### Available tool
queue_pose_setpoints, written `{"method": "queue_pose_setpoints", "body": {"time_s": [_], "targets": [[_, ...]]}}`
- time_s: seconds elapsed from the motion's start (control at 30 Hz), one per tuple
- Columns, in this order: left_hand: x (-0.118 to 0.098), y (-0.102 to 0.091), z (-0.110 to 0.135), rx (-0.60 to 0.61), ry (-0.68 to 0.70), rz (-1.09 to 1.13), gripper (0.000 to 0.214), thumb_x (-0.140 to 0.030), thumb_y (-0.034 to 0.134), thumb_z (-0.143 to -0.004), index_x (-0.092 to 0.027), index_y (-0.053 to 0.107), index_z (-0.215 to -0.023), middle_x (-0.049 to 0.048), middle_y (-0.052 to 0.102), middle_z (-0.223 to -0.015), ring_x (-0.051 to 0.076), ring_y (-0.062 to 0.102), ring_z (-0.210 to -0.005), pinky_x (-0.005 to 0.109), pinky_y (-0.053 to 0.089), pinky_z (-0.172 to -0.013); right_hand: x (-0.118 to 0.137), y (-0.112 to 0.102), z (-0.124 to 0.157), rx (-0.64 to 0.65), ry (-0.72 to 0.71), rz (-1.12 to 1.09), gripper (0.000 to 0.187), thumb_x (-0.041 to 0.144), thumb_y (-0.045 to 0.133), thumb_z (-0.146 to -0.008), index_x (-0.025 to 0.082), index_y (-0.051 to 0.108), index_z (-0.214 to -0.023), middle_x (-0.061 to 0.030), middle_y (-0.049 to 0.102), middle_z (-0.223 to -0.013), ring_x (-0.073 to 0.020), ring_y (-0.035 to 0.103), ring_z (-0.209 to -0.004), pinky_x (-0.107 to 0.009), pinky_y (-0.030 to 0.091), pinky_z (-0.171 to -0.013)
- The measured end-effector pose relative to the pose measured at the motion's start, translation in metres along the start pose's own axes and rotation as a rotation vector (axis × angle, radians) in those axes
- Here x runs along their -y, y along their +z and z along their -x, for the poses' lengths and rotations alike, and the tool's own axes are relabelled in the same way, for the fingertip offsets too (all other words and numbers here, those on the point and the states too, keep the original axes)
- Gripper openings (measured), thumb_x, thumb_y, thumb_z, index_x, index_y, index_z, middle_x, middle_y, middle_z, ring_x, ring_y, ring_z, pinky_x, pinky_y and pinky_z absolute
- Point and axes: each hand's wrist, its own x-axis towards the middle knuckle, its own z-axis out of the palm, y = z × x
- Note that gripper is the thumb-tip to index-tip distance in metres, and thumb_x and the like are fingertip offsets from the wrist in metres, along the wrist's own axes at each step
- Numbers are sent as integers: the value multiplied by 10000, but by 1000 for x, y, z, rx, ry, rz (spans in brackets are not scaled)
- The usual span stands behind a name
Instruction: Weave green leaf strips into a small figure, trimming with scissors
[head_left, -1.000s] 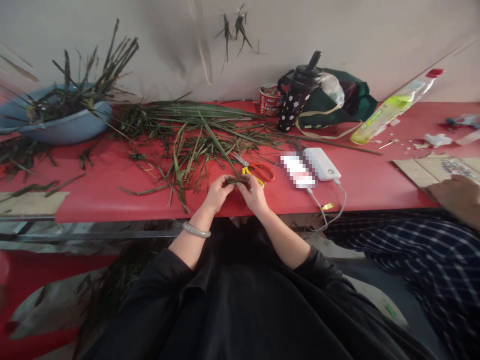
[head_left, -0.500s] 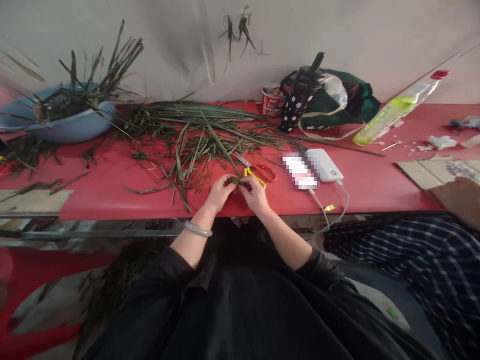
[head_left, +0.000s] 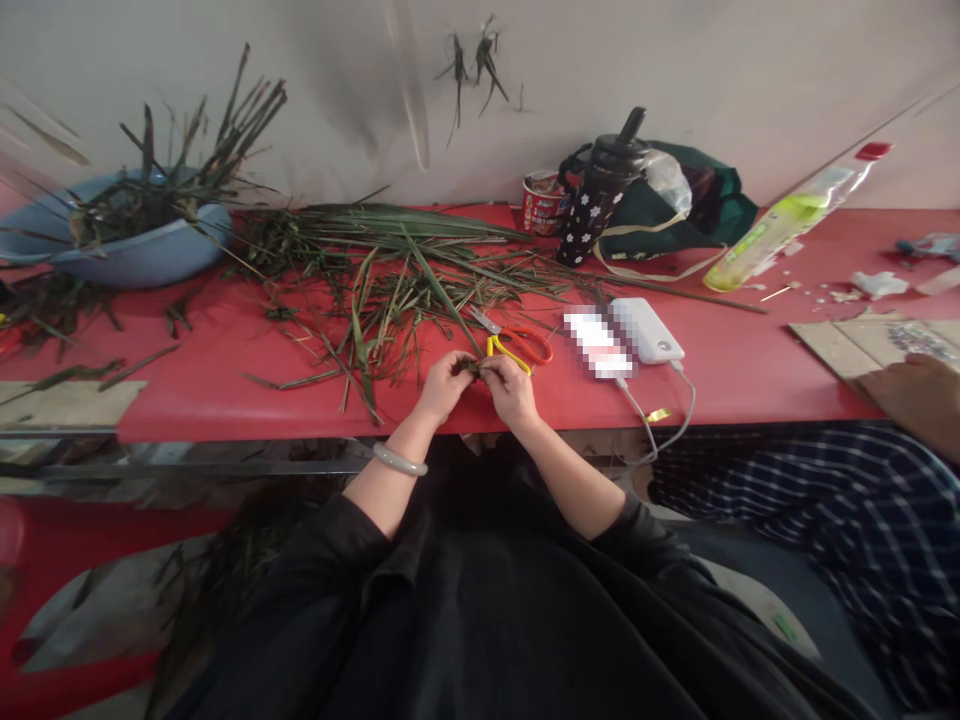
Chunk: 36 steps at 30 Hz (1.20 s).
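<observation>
Close together at the front edge of the red table (head_left: 247,405), both hands pinch a small folded piece of green leaf strip (head_left: 470,368). My left hand (head_left: 442,385), with a pale bangle on its wrist, is closed on one side of it. My right hand (head_left: 511,390) is closed on the other side. A long leaf blade (head_left: 442,285) slants from the pile down to the fingers; whether it joins the held piece I cannot tell. Just beyond the hands lie scissors (head_left: 531,345) with one red and one yellow handle. Loose leaf strips (head_left: 420,290) are heaped behind them.
A blue basin (head_left: 150,255) of leaves stands at left. To the right are a phone (head_left: 598,343), a cabled power bank (head_left: 646,330), a black tumbler (head_left: 592,205), a green bag (head_left: 667,235) and a leaning bottle (head_left: 787,225). Another person's hand (head_left: 919,400) rests on cardboard (head_left: 832,345).
My fingers have shifted slightly around the leaf piece, and both hands still hold it. The other things stay where they were.
</observation>
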Motion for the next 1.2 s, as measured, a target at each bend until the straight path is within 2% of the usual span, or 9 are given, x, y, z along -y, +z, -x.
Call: {"method": "queue_pose_setpoints", "body": {"time_s": [0.33, 0.5, 0.6, 0.83, 0.97, 1.2], "targets": [[-1, 0, -2, 15, -51, -7, 148, -206, 537, -651, -152, 559, -786, -19, 551, -666, 72, 490, -589, 216, 395, -585, 3, -3, 6, -48, 14, 4, 140, 265, 416, -813, 205, 542, -798, -13, 595, -763, -126, 568, -682, -276, 475, -667], [0, -1, -1, 10, -27, 21, 116, -182, 525, -648, -153, 556, -755, -25, 548, -666, 75, 490, -608, 225, 404, -625, -4, 4, 2, -38, 69, 75, 146, 243, 473, -766, 200, 555, -880, -39, 610, -852, -151, 576, -744, -291, 475, -681], [2, -1, -1, 14, 3, -14, 97, -203, 534, -656, -153, 558, -735, -20, 553, -681, 85, 497, -642, 233, 407, -655, -9, 5, 0, -30, 101, 117, 109, 239, 479, -754, 195, 569, -798, -31, 604, -778, -157, 571, -717, -293, 469, -665], [-1, 0, -1, 62, -16, 8, 145, -205, 540, -659, -156, 559, -794, -14, 558, -703, 86, 506, -644, 229, 402, -637, -4, 0, 1, -59, 9, 143, 110, 176, 450, -739, 207, 554, -755, -13, 592, -751, -152, 555, -731, -293, 449, -703], [-4, -1, -1, 101, -30, -5, 113, -185, 516, -663, -154, 557, -764, -20, 544, -661, 78, 491, -596, 218, 386, -588, 0, -2, 3, -83, -9, 97, 97, 194, 451, -752, 207, 546, -771, -7, 595, -739, -145, 560, -714, -281, 449, -688], [-3, -1, -2, 91, -51, -44, 164, -166, 503, -658, -168, 554, -813, -27, 547, -682, 62, 485, -559, 194, 356, -531, -7, 0, 9, -149, 16, -31, 111, 235, 449, -779, 200, 532, -843, -21, 608, -794, -131, 569, -681, -260, 461, -634]]}}
